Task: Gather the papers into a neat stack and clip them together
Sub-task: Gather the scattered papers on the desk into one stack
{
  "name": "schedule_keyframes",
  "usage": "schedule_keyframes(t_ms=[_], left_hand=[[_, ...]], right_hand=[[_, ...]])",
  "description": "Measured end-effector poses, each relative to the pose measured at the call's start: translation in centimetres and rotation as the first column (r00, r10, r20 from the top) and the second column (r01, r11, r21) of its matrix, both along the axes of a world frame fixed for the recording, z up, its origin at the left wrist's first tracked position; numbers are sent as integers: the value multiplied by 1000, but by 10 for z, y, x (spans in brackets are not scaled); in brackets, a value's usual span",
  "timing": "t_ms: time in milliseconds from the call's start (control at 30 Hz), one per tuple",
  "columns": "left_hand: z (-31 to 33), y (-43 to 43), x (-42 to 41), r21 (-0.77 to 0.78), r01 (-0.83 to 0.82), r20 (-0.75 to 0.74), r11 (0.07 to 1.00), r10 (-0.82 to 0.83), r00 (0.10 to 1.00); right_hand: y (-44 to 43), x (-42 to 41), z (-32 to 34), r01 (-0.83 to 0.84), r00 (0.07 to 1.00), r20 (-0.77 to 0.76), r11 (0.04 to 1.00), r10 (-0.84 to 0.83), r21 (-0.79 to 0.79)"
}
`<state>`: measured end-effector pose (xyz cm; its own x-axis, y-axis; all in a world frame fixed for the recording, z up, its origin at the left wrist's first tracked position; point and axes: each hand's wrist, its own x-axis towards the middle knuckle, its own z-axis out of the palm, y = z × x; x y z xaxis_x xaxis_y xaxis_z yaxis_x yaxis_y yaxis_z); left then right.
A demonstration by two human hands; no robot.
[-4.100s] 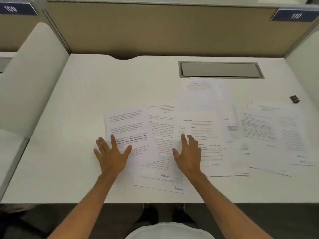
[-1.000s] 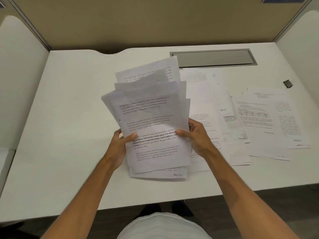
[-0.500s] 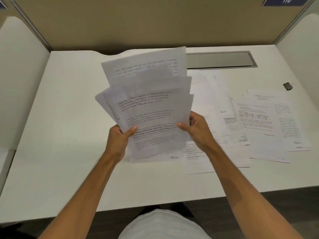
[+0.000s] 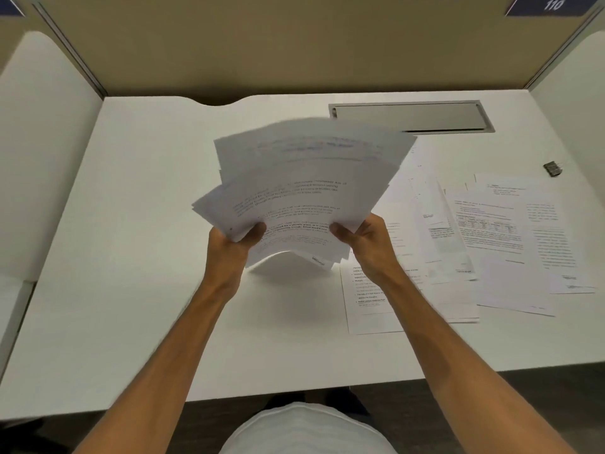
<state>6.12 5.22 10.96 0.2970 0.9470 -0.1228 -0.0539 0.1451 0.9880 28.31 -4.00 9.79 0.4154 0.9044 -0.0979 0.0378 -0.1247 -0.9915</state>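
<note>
Left hand (image 4: pixel 233 249) and right hand (image 4: pixel 366 244) each pinch near corners of one fanned sheaf of papers (image 4: pixel 301 185), raised above desk (image 4: pixel 137 224). Sheaf's long axis runs away from person, far edge splayed, blurred. More loose sheets (image 4: pixel 497 244) flat to right, count unclear. One binder clip (image 4: pixel 553 168) far right.

A white desk (image 4: pixel 137 244) with a curved notch in its back edge carries a recessed grey cable tray (image 4: pixel 409 117) set into the top near the back right corner. Loose printed sheets (image 4: pixel 491 244) lie overlapping across the right half, reaching toward the front edge. A small dark binder clip (image 4: pixel 553 168) sits alone near the right edge, apart from the sheets.
</note>
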Motion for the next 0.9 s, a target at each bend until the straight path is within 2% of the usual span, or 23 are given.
schedule_keyframes(t_ms=[167, 333, 433, 700, 900], left_hand=[[2, -2, 0, 20, 10, -71, 1000, -9, 997], [2, -4, 1, 48, -9, -147, 999, 16, 989], [3, -3, 3, 64, -10, -143, 998, 19, 990], [-20, -7, 8, -29, 29, -228, 999, -35, 973], [-17, 1, 17, -55, -44, -188, 997, 33, 982]], right_hand=[[-2, -5, -2, 28, 999, -30, 999, -29, -43], [0, -13, -1, 54, 998, 40, 997, -52, -52], [2, -12, -1, 83, 995, 60, 995, -79, -63], [4, -13, -22, 46, 992, 125, 980, -21, -194], [1, -5, -7, 103, 990, 109, 988, -91, -111]])
